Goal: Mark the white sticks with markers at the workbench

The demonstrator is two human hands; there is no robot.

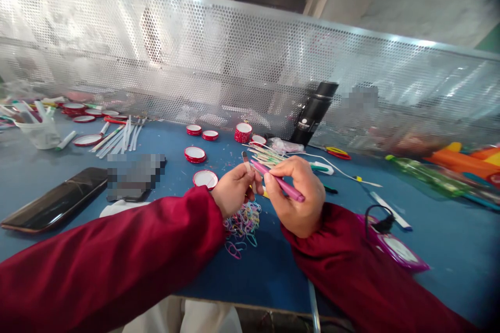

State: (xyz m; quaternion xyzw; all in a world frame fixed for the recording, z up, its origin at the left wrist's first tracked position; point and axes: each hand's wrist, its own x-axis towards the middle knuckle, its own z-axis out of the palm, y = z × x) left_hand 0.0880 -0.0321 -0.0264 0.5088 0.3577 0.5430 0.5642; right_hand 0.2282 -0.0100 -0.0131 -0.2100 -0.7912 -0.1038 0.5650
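My right hand [302,195] is closed around a purple pen [287,187], its tip pointing up and left towards my left hand [232,190]. The fingers of my left hand pinch a small, thin strip with a dark end [245,157]; its exact kind is too blurred to tell. The pen tip is close beside the strip; whether they touch, I cannot tell. Below both hands lies a loose pile of small coloured elastic bands [244,221]. Several pale thin sticks [267,156] are spread just beyond my fingers.
Red-rimmed round tins [195,154] dot the blue table [250,276]. Phones [57,199] and white strips [117,140] lie left. A black flask [315,113] leans against the perforated metal screen [195,57]. Rightwards are a purple packet [404,250] and green bottle [429,176].
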